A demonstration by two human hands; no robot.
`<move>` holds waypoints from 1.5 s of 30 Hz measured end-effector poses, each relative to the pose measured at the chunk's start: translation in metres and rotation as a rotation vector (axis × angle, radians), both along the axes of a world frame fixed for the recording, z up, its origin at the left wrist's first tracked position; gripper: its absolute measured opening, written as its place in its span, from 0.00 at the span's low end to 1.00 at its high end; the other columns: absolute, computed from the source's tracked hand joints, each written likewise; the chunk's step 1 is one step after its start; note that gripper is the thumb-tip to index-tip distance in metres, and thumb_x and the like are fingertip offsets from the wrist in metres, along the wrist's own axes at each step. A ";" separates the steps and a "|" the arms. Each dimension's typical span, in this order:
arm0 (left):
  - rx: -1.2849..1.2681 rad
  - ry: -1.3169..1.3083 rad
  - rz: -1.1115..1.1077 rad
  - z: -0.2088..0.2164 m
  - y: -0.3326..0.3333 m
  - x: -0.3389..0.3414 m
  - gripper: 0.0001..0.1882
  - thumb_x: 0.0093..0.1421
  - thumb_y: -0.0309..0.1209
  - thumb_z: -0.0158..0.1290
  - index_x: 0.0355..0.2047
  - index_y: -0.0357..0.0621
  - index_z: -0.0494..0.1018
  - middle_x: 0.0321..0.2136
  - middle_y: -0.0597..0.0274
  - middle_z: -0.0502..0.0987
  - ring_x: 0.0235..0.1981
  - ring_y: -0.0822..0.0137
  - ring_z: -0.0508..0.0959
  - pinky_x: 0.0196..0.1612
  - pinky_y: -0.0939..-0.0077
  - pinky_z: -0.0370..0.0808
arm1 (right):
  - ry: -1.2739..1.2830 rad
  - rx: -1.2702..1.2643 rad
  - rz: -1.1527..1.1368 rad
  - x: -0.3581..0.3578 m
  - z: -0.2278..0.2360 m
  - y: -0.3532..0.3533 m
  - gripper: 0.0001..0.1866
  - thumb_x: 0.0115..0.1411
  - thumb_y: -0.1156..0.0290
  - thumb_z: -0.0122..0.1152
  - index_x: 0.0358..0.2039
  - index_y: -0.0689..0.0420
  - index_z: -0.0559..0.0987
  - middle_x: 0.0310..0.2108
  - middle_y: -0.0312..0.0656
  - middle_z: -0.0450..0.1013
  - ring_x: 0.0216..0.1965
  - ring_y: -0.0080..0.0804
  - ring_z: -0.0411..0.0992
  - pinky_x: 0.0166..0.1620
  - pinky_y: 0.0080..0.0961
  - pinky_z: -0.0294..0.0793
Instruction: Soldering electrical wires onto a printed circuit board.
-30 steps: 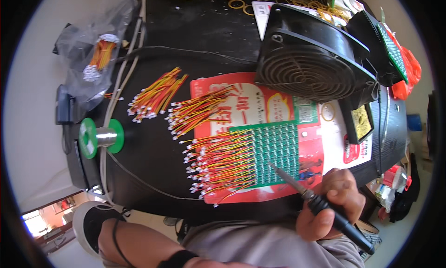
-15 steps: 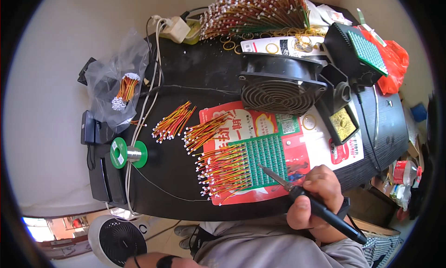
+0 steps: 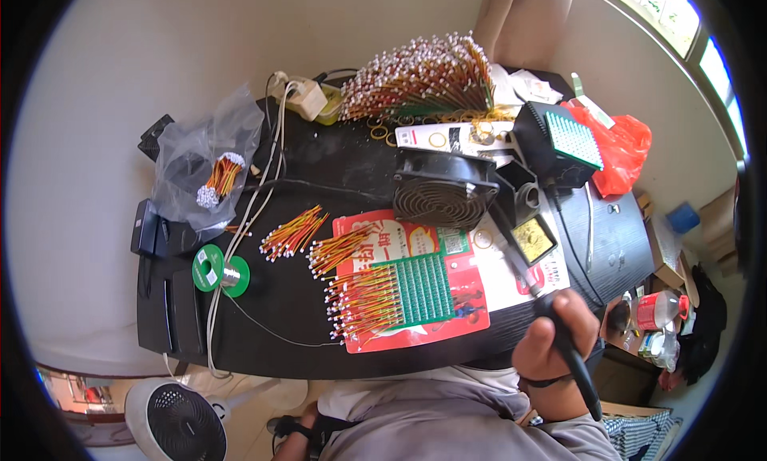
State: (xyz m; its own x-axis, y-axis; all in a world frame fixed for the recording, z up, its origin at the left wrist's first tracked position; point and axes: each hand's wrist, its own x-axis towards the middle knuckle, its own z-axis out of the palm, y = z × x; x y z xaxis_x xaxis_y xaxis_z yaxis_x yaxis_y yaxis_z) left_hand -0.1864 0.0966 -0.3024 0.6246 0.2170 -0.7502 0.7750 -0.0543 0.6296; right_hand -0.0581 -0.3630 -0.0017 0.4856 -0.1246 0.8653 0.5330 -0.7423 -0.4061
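Observation:
My right hand (image 3: 551, 345) is wrapped round the black handle of a soldering iron (image 3: 569, 351). Its metal end points up and away, close to the soldering iron stand with a yellow sponge (image 3: 534, 239). Left of that hand, a green circuit board panel (image 3: 427, 289) lies on a red printed sheet (image 3: 471, 337). Red and yellow wires with white connectors (image 3: 359, 301) extend from the panel's left side. Low by my lap is my left hand (image 3: 308, 415), with a dark band at the wrist; its fingers are too small to make out.
A black fan (image 3: 443, 193) stands behind the panel. Loose wire bundles (image 3: 294, 233) and a green solder spool (image 3: 209, 268) lie to the left, near white cables (image 3: 228, 261). At the back is a large wire pile (image 3: 423, 77). A black box (image 3: 551, 145) stands back right.
My right hand has carried the soldering iron off the panel, rightward toward the stand. My left hand has shifted beside my lap. The whole view has tilted, showing more wall and window.

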 end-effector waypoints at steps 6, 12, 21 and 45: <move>0.060 -0.034 -0.064 -0.021 -0.017 0.019 0.06 0.64 0.22 0.50 0.38 0.35 0.77 0.30 0.61 0.80 0.31 0.72 0.79 0.35 0.78 0.76 | 0.054 -0.287 -0.157 0.034 0.017 -0.038 0.22 0.50 0.87 0.64 0.47 0.64 0.75 0.31 0.49 0.70 0.29 0.45 0.70 0.34 0.36 0.71; 0.191 -0.140 -0.110 0.000 -0.011 0.026 0.06 0.64 0.22 0.50 0.38 0.35 0.77 0.30 0.61 0.79 0.31 0.72 0.79 0.35 0.77 0.76 | 0.170 -0.191 -0.186 0.047 0.001 -0.042 0.19 0.54 0.87 0.61 0.48 0.66 0.75 0.30 0.49 0.73 0.31 0.45 0.73 0.36 0.36 0.74; 0.315 -0.159 -0.186 0.045 -0.012 0.038 0.07 0.64 0.23 0.50 0.38 0.35 0.77 0.31 0.60 0.79 0.31 0.71 0.79 0.35 0.77 0.76 | 0.192 -0.334 -0.200 0.044 -0.042 -0.058 0.25 0.68 0.68 0.41 0.63 0.51 0.49 0.66 0.71 0.49 0.66 0.69 0.53 0.62 0.68 0.54; 0.380 -0.632 -0.332 0.028 -0.024 0.114 0.07 0.63 0.24 0.50 0.38 0.34 0.77 0.31 0.59 0.79 0.31 0.71 0.79 0.35 0.76 0.76 | 0.066 -0.264 -0.313 0.054 -0.034 -0.047 0.34 0.63 0.73 0.53 0.63 0.45 0.47 0.71 0.67 0.39 0.71 0.67 0.42 0.67 0.68 0.43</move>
State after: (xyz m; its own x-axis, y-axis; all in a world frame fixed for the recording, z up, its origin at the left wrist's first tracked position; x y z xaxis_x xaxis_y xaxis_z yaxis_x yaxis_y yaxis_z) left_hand -0.0726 0.0731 -0.2739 0.9826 0.1146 -0.1465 0.1849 -0.5173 0.8356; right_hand -0.0038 -0.4097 -0.0360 0.5148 -0.0526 0.8557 0.2445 -0.9477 -0.2054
